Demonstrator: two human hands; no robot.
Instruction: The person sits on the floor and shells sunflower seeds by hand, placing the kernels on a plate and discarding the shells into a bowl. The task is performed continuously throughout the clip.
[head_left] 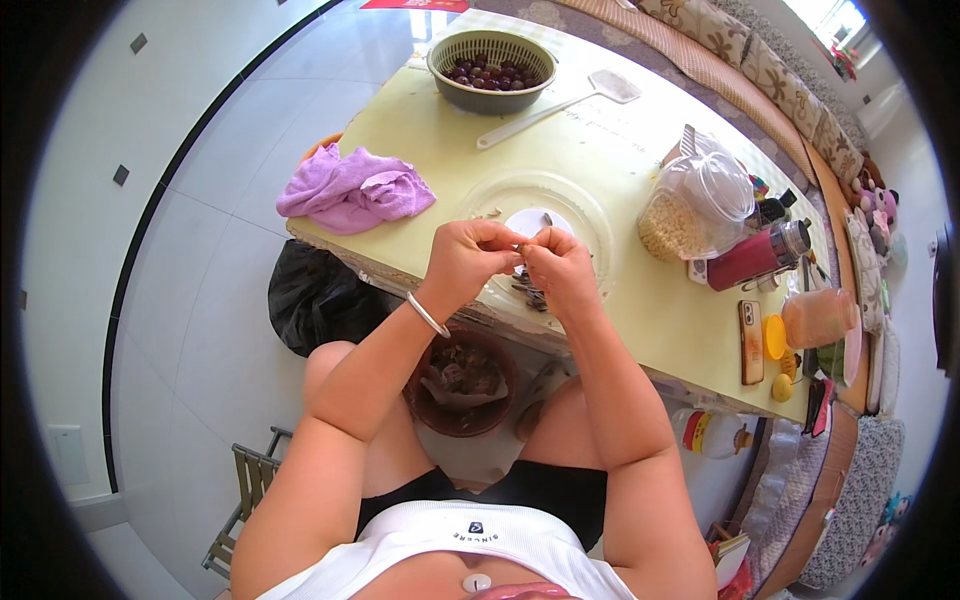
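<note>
Above the near edge of the pale yellow table (400,240), my left hand (465,262) and my right hand (562,268) meet fingertip to fingertip. Both are closed in a pinch around one small dark seed (519,248), partly hidden by the fingers. A loose pile of dark seeds (533,292) lies under my right hand. Just beyond my fingers sits a small white saucer (522,222) with a dark bit on it. Around it shows a large clear round plate (590,205), partly covered by my hands. My left wrist wears a silver bangle (428,314).
Purple cloth (355,190) rests at the left corner. Farther back are a colander of dark round fruit (490,72) and a white spatula (545,110). At right stand a tub of pale kernels (672,225), a bottle (755,258) and a phone (751,342). A bin (465,390) is between my knees.
</note>
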